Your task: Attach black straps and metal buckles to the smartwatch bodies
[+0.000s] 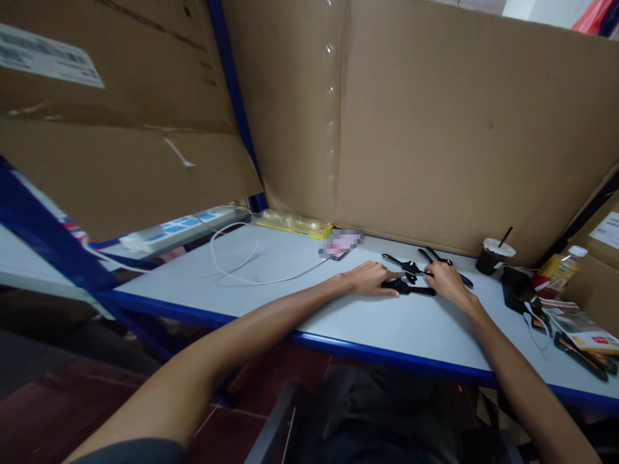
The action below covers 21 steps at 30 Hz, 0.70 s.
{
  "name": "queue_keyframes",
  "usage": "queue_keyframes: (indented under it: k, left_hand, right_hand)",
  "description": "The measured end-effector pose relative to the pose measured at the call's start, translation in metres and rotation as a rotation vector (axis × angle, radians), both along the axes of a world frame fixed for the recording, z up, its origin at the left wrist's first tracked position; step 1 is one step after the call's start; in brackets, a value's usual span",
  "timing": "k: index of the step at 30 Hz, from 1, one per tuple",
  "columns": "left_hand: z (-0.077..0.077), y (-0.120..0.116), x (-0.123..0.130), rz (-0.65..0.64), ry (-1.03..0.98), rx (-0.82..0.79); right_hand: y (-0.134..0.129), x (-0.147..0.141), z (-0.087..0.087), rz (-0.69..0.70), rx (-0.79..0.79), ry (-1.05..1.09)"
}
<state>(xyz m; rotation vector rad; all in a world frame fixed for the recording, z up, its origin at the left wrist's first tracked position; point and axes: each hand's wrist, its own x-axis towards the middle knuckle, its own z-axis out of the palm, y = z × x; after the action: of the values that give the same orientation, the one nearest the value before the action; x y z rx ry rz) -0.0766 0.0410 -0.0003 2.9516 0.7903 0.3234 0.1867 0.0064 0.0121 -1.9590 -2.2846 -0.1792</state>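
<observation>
Several black two-handled tools, which look like spokeshaves, lie close together on the table. My left hand [372, 278] is closed over the left end of the nearest spokeshave [422, 291], its index finger stretched toward the middle one. That middle spokeshave [410, 266] lies slantwise just behind, and my right hand [445, 281] has its fingers curled at its right handle. A further spokeshave [426, 255] is partly hidden behind my right hand. The fingertips' exact contact is too small to make out.
On the grey table [290, 270] lie a phone [341, 243] with a white cable and a yellow-edged plastic package [294, 222]. At right are a drink cup [493, 256], a bottle [561, 270], a black tray [515, 290] and packets [575, 325]. Cardboard walls [411, 129] enclose the back.
</observation>
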Motion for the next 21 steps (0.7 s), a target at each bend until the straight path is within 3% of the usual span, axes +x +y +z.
queue_keyframes:
  k: [10,15,21]
  left_hand:
    - [-0.006,0.003,-0.002,-0.005,0.001,0.059]
    - [-0.009,0.004,0.002,-0.093,-0.088,0.166]
    - [-0.017,0.004,0.010,-0.225,-0.085,0.040]
  right_hand:
    - [0.006,0.002,-0.003,0.018,-0.045,0.056]
    - [0.010,0.004,-0.006,0.022,-0.051,0.061]
    - [0.017,0.009,-0.008,0.020,-0.082,0.141]
